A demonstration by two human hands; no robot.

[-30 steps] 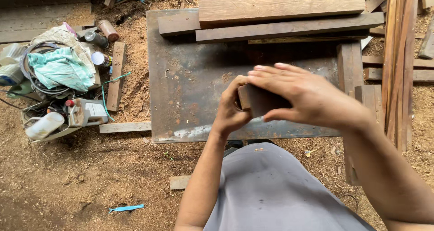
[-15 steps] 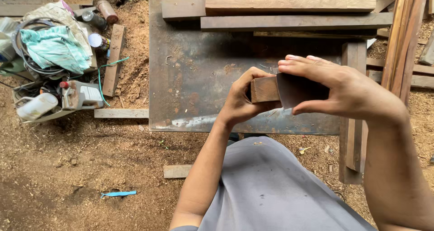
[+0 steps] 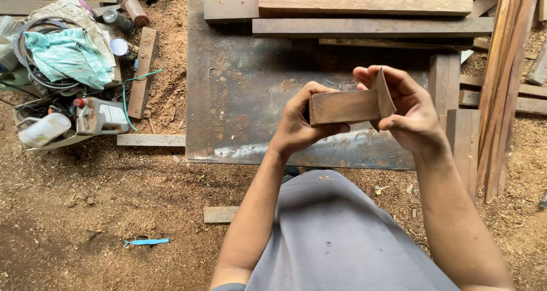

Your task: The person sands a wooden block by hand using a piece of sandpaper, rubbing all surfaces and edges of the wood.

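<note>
My left hand (image 3: pixel 297 123) grips a small brown wooden block (image 3: pixel 342 106) by its left end, holding it level above a rusty metal sheet (image 3: pixel 245 91). Against the block's right end my right hand (image 3: pixel 407 111) holds a folded piece of brown sandpaper (image 3: pixel 385 95), pinched between thumb and fingers. Both hands hover in front of my grey-clad knee (image 3: pixel 342 234).
Long wooden planks (image 3: pixel 370 12) lie across the far edge of the metal sheet, and more boards (image 3: pixel 504 86) run along the right. At left sits a pile with a teal cloth (image 3: pixel 68 54), cables, cans and a white bottle (image 3: pixel 43 130). Sawdust covers the ground; a blue strip (image 3: pixel 147 242) lies near.
My right hand has drawn off the top of the block to its right end, uncovering the block's face. The hands shifted right across the view.
</note>
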